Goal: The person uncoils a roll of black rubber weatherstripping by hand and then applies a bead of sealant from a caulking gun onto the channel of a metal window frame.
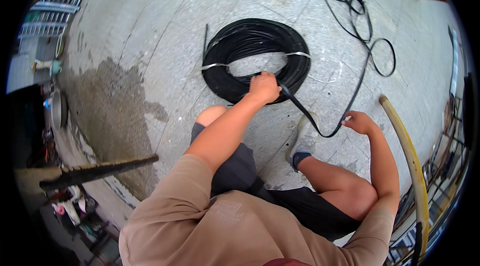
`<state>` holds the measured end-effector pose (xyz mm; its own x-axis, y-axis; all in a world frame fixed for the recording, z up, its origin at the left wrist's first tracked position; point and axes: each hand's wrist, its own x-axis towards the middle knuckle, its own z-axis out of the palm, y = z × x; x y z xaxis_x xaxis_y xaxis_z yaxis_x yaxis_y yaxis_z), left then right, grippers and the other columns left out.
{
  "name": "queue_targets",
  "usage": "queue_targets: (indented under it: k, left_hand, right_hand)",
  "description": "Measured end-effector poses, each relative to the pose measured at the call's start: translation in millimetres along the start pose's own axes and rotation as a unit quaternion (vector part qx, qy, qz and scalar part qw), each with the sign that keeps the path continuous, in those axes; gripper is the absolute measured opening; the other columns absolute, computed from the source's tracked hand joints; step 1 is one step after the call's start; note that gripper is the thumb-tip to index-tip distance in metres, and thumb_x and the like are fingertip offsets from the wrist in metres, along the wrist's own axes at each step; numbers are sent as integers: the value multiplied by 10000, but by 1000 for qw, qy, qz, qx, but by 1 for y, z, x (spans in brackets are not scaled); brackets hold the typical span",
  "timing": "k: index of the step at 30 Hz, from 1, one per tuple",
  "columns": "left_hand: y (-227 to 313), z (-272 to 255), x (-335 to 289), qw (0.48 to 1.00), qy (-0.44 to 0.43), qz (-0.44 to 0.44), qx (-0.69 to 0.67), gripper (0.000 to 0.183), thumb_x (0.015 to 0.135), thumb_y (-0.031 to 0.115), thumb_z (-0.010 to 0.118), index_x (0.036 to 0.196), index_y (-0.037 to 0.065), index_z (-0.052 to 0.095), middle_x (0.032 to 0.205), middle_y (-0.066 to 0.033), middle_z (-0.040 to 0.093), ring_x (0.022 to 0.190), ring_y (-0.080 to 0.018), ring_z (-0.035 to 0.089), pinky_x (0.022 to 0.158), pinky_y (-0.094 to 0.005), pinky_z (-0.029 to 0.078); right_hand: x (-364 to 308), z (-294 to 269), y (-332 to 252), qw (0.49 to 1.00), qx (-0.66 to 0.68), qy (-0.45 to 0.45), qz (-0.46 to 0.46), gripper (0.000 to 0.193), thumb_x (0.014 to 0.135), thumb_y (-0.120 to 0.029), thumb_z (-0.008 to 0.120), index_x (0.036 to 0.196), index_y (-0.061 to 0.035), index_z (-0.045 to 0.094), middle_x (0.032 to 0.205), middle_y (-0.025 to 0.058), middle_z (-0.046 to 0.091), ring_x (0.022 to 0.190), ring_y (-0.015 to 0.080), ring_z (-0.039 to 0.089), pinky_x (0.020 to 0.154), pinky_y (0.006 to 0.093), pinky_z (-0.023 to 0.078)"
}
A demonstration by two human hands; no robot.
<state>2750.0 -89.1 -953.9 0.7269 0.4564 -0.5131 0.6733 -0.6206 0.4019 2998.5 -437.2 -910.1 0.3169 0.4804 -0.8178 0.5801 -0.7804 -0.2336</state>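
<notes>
The left hand [265,88] is curled over the near rim of a large round coil of black flat strip [260,28], bound with two white ties [298,54]. It grasps the long, loose black strip [367,63] that comes out at its right side; whether it also grips the coil's turns is hidden. The coil's far edge lies beyond this hand, on a pale grey paved floor [175,31].

The right hand [357,122] pinches the same strip between its fingertips, well apart from the left hand. The strip sags between them past a grey shoe [303,141], then runs away from the right hand into loose loops. Just right of that hand, a curved yellow pole [407,151] edges its room; floor stretches from the left hand's left toward a dark damp patch [117,111].
</notes>
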Motion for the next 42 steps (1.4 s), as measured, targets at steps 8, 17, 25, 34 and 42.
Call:
queue_targets:
  k: [8,17,25,34,42]
  left_hand:
    - [3,29,5,985,114,73,-108,271,890,76,697,1150,-2,709,1217,-246,637,1107,-434,670,956,-509,577]
    - [11,21,-7,971,108,124,-171,379,844,-10,701,1219,-5,649,1237,-233,618,1114,-436,671,980,-516,555]
    - [-1,6,-9,971,101,105,-190,521,905,136,752,1401,50,617,1387,-188,606,1232,-417,650,1036,-501,535]
    - [-34,-47,8,990,56,3,-131,454,965,300,720,1335,41,677,1316,-237,693,1248,-413,654,1067,-507,521]
    - [-19,-10,13,998,-5,65,-17,836,883,407,824,1561,79,461,1467,-227,579,1370,-395,572,1131,-478,480]
  right_hand:
    - [-5,1,0,999,32,11,4,563,930,-420,781,1312,-14,704,1058,211,780,981,343,758,882,419,584]
    - [2,-11,-4,999,14,44,-9,551,943,-408,764,1316,-8,700,1074,227,772,1018,348,753,893,422,583]
    - [-2,-14,-28,998,-7,55,-14,541,948,-418,755,1300,-10,703,1073,224,770,1013,368,747,889,440,580]
    - [-9,5,0,998,-11,53,-15,523,929,-459,757,1238,-38,737,1026,239,773,978,400,749,870,476,582]
    - [-23,-25,-18,997,-27,71,6,507,980,-489,682,1303,-99,703,1190,196,763,1141,406,703,983,478,550]
